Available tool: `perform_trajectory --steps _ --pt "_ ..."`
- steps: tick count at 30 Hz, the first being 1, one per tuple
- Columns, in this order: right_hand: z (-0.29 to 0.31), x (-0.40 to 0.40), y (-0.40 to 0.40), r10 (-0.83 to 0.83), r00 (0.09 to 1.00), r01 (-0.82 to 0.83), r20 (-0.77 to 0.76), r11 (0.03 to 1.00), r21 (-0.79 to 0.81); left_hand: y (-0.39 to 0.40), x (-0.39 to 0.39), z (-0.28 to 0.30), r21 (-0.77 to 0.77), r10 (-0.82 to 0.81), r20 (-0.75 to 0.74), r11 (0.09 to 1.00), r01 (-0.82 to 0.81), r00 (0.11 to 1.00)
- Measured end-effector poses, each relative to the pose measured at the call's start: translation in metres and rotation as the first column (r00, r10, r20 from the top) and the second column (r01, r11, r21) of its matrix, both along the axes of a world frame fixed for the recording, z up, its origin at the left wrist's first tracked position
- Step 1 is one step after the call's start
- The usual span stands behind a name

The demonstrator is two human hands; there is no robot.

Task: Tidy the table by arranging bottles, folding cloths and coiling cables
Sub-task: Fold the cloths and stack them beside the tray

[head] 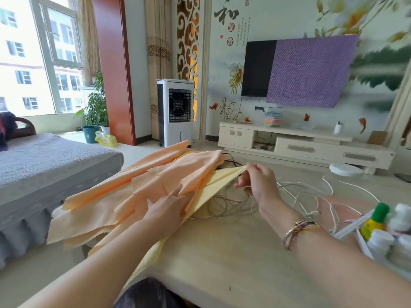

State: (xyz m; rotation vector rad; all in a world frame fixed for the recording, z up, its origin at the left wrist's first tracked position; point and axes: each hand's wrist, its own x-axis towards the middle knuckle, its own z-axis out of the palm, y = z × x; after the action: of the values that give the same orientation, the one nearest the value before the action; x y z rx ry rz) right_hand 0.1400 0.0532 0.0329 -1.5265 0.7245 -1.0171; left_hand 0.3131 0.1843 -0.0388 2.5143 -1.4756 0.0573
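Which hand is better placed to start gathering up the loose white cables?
Probably the right hand: it hangs directly above the white cables, pinching only the yellow cloth. The left hand lies on the orange cloths.

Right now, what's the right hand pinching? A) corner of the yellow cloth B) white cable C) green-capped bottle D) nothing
A: the right hand pinches the lifted corner of the yellow cloth, while the white cable lies loose on the table beneath.
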Motion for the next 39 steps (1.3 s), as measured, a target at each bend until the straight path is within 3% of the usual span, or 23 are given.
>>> perform_trajectory --steps 5,10,13,16,21,26,31,34,35,39 --pt "0.030 -0.047 -0.008 -0.034 0.989 0.037 0.142 0.999 -0.017 -0.008 -0.019 0.005 -0.056 0.056 -0.127 0.996 -0.064 0.990" --pt "0.051 -0.080 -0.012 0.017 0.975 -0.016 0.222 1.000 -0.006 -0.023 -0.061 0.031 -0.234 -0.020 -0.060 0.972 0.005 0.998" --pt "0.054 -0.090 -0.007 0.058 0.972 -0.058 0.228 0.998 -0.008 -0.030 -0.099 0.056 -0.329 -0.106 -0.262 0.944 0.015 0.959" --pt "0.058 -0.097 0.000 0.083 0.970 -0.072 0.230 0.996 -0.058 -0.029 -0.130 0.076 -0.423 -0.266 -0.492 0.905 0.039 0.829" --pt "0.077 -0.109 0.011 0.123 0.965 -0.083 0.232 0.981 -0.174 -0.022 -0.163 0.094 -0.384 -0.132 -0.339 0.923 -0.009 0.931" --pt "0.093 -0.127 0.024 0.096 0.979 -0.029 0.180 0.938 -0.344 -0.024 -0.169 0.109 -0.462 -0.147 -0.358 0.886 -0.038 0.922" --pt "0.101 -0.141 0.021 -0.046 0.973 0.116 0.226 0.943 -0.311 -0.008 -0.177 0.130 -0.508 -0.317 -0.456 0.860 0.050 0.832" --pt "0.099 -0.145 0.017 -0.124 0.965 0.189 0.229 0.939 -0.287 0.005 -0.177 0.139 -0.495 -0.478 -0.636 0.855 0.155 0.606" --pt "0.098 -0.145 0.015 -0.161 0.965 0.221 0.207 0.925 -0.308 0.007 -0.174 0.140 -0.506 -0.507 -0.643 0.844 0.178 0.574" --pt "0.089 -0.143 0.008 -0.206 0.978 0.199 0.019 0.911 -0.362 0.007 -0.159 0.136 -0.490 -0.451 -0.564 0.857 0.159 0.692"
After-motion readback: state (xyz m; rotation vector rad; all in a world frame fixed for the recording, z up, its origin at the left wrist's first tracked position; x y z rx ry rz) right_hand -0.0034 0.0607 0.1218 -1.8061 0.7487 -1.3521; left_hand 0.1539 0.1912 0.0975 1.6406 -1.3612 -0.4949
